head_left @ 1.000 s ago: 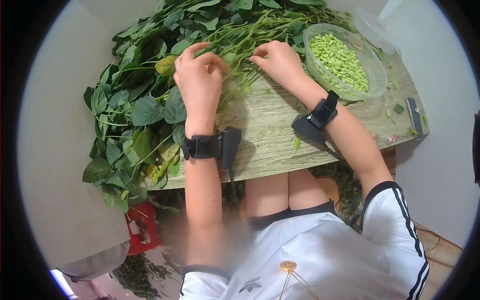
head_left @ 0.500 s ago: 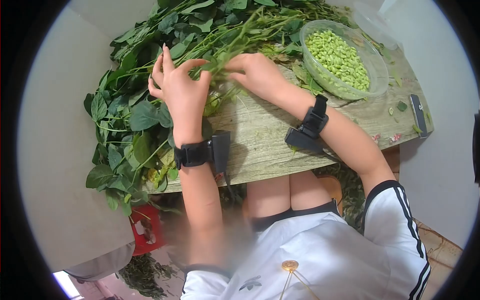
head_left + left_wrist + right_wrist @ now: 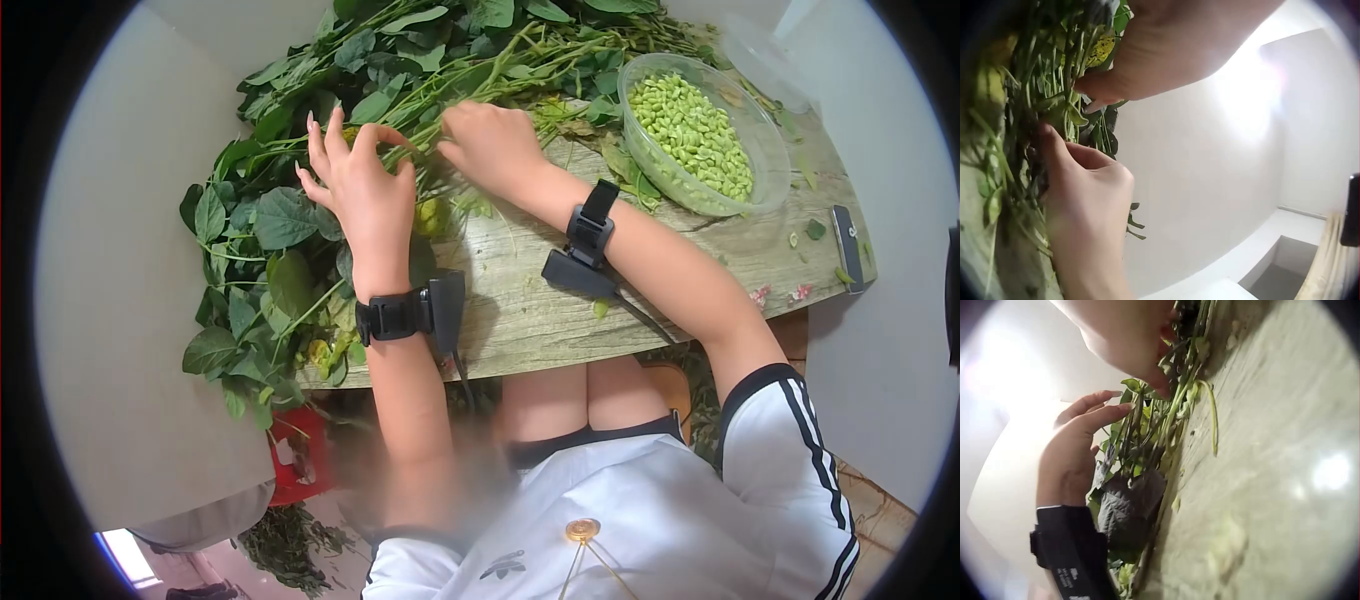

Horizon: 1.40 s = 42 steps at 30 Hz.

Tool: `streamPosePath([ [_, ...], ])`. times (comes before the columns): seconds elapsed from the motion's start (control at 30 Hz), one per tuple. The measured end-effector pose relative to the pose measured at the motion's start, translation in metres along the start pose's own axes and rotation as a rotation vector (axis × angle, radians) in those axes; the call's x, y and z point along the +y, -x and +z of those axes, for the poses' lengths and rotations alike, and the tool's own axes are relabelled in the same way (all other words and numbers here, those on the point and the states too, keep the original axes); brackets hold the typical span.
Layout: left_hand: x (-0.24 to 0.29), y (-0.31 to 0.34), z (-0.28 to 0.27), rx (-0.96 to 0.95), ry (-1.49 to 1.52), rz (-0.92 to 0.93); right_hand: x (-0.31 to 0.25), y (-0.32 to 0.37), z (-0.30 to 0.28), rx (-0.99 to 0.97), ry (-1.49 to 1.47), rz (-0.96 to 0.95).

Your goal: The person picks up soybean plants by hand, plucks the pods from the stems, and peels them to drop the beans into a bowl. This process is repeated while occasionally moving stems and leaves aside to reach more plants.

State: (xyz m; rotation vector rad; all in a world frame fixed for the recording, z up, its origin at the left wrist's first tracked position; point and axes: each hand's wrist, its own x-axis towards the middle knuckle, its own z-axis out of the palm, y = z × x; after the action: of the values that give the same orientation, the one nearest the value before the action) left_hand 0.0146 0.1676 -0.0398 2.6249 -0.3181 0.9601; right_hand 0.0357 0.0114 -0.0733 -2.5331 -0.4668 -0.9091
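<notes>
Currently, the left hand (image 3: 365,195) pinches stems (image 3: 497,68) while the right hand (image 3: 492,150) grips them. They look light and springy, likely best held firmly beside the pods (image 3: 1076,115).

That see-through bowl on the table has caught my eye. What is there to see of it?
The bowl is round, clear and thin-rimmed, apparently plastic. It sits open side up on the wood-grain tabletop, apart from the right hand. Pale green beans partly fill it, heaped towards the left in the head view. Leaves lie close to its left side; whether they touch it is hard to tell.
</notes>
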Motion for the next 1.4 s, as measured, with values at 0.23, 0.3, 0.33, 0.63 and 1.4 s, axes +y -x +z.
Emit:
streamPosePath([
  [0.23,-0.008,-0.001,0.021,0.098,-0.041,-0.027,0.0,0.001,-0.014,-0.065,0.106,-0.088],
  [0.3,-0.008,0.001,0.022,0.098,-0.057,-0.007,-0.001,0.005,-0.017,-0.023,0.097,-0.086],
  [0.33,-0.006,0.002,0.02,0.053,-0.069,0.054,0.0,0.007,-0.02,0.017,0.092,-0.081],
  [0.63,-0.003,0.002,0.03,0.045,-0.031,0.189,0.009,0.013,-0.029,-0.144,-0.32,0.319],
  [1.4,-0.003,-0.003,0.042,0.118,-0.049,0.191,0.024,-0.006,-0.029,-0.31,-0.573,0.36],
])
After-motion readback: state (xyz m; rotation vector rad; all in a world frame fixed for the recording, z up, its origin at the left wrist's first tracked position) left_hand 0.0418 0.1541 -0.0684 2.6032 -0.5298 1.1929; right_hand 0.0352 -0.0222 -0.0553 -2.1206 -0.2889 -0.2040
